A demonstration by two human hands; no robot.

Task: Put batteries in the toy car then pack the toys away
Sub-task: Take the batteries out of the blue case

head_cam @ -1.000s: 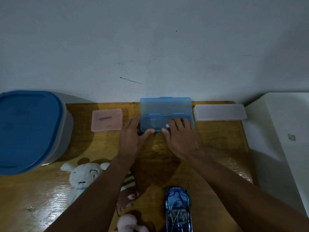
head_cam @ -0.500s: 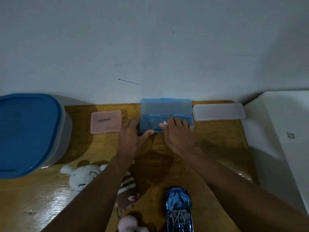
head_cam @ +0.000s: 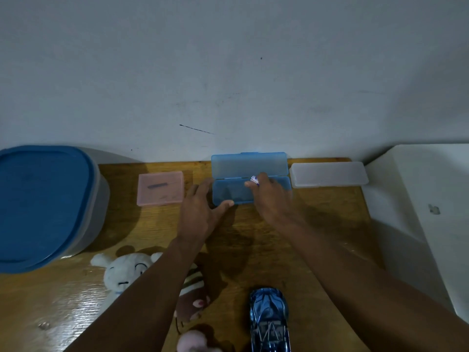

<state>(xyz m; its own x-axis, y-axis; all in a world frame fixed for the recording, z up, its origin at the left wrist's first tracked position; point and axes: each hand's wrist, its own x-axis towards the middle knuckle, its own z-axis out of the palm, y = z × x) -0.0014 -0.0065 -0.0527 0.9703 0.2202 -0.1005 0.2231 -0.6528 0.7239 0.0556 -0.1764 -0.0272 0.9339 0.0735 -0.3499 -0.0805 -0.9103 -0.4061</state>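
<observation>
A blue plastic case (head_cam: 229,193) lies open at the back of the wooden table (head_cam: 330,214), its lid (head_cam: 250,164) leaning against the wall. My left hand (head_cam: 200,212) steadies the case's left end, thumb along its front edge and fingers at its side. My right hand (head_cam: 272,196) is over the case's right half and pinches a small white and blue battery (head_cam: 254,179) at its fingertips. The blue toy car (head_cam: 269,318) stands near the table's front edge, between my forearms.
A pink flat box (head_cam: 160,188) lies left of the case, a frosted white case (head_cam: 328,174) right of it. A big tub with a blue lid (head_cam: 40,204) fills the left. Plush toys (head_cam: 124,271) lie at the front left. A white surface (head_cam: 431,199) borders the right.
My right hand has lifted its fingertips out of the case tray with a small battery pinched between them. The left hand stays at the case's left end.
</observation>
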